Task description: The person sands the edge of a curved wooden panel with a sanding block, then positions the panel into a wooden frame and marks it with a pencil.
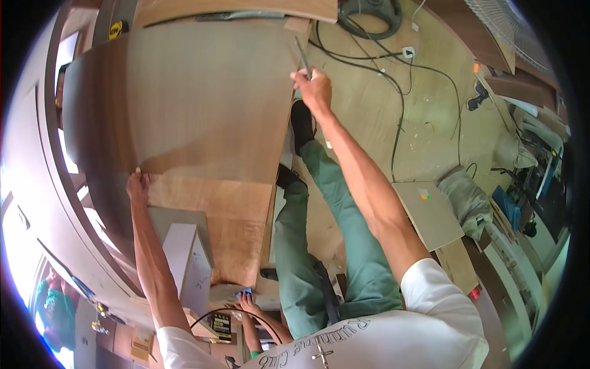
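A large brown wood-grain laminate sheet point(196, 98) lies over a plywood board point(221, 215) in front of me. My left hand point(138, 184) presses flat on the sheet's near left corner, fingers on its edge. My right hand point(313, 86) is stretched out to the sheet's far right edge and grips a thin dark tool, likely a blade or scriber point(303, 58), with its tip at that edge. My green trouser legs and dark shoes point(301, 123) stand to the right of the board.
Black cables point(399, 92) trail over the plywood floor with a coiled hose point(369, 15) at the top. A small board offcut point(430, 212) and a grey cloth point(467, 197) lie on the right. Another person's hand point(246, 302) shows below, near a white box point(184, 252).
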`<move>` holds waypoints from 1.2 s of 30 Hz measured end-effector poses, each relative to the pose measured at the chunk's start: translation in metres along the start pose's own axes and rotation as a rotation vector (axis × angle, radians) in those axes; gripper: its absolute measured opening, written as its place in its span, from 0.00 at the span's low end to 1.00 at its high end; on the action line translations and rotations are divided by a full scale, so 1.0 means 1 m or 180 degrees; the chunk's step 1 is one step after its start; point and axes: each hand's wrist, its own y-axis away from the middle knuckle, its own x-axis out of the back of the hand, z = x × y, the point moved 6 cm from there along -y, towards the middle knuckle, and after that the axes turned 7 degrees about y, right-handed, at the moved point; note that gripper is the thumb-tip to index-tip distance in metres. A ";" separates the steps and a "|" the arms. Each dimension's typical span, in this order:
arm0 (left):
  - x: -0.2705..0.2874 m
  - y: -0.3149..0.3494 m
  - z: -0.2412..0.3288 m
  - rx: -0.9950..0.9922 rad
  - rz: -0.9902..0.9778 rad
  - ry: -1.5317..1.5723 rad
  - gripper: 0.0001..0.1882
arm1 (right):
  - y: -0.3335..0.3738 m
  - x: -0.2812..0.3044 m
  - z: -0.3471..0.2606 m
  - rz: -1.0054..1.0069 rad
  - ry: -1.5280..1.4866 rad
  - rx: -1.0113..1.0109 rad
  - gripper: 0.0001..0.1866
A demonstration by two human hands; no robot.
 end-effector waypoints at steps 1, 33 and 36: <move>-0.021 0.011 -0.024 0.0265 0.0160 -0.0216 0.07 | 0.002 0.009 0.014 -0.0026 0.0172 -0.0184 0.13; -0.003 0.021 0.016 0.0622 0.0095 -0.0202 0.09 | -0.008 -0.005 -0.009 -0.0762 0.0238 -0.0228 0.20; -0.010 0.028 0.016 0.0593 0.0105 -0.0140 0.09 | -0.008 -0.001 -0.006 -0.0667 0.0254 -0.0205 0.17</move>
